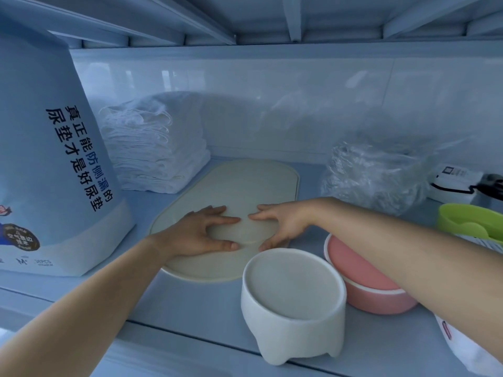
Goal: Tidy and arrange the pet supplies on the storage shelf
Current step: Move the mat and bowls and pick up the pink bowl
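A beige oval feeding mat [245,180] lies flat on the shelf board [190,303], running from front left to back right. My left hand [201,231] and my right hand [275,224] both rest on its near half with fingers spread, fingertips almost meeting. A white raised pet bowl [292,303] stands at the shelf's front, just right of the mat. A pink bowl [364,281] sits behind it, partly under my right forearm.
A large blue pack of pee pads [51,159] stands at the left. Folded white pads [155,148] are stacked at the back left. A crinkled clear plastic bag [378,170] sits at the back right, with a green scoop [471,221] and a small white device [454,183] at the far right.
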`<state>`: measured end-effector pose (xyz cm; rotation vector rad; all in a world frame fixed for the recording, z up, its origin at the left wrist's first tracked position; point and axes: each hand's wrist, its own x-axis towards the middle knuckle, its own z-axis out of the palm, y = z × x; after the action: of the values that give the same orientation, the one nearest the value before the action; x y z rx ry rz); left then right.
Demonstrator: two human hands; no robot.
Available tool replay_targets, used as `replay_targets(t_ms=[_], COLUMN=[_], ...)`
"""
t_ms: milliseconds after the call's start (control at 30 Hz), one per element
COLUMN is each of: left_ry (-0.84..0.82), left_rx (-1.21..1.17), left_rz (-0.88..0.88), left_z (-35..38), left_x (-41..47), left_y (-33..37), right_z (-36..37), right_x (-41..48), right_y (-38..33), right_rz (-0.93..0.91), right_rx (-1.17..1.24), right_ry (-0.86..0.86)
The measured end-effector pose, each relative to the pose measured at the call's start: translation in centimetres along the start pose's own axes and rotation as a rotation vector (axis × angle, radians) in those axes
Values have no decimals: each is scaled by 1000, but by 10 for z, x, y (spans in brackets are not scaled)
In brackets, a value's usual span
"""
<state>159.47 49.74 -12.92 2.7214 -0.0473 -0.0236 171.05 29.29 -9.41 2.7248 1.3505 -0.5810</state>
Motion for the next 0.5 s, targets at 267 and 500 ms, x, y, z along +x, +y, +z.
replay_targets(t_ms=[267,500], left_ry=[-37,119], left_rx=[19,20], left_rz=[-32,34], left_z=[-2,3], left_x=[10,6], left_y=[3,8], right_z=[-4,-1], right_x=[9,-13], right_y=[11,3], right_rz=[27,77], right_rx=[26,132], right_ry=[3,192])
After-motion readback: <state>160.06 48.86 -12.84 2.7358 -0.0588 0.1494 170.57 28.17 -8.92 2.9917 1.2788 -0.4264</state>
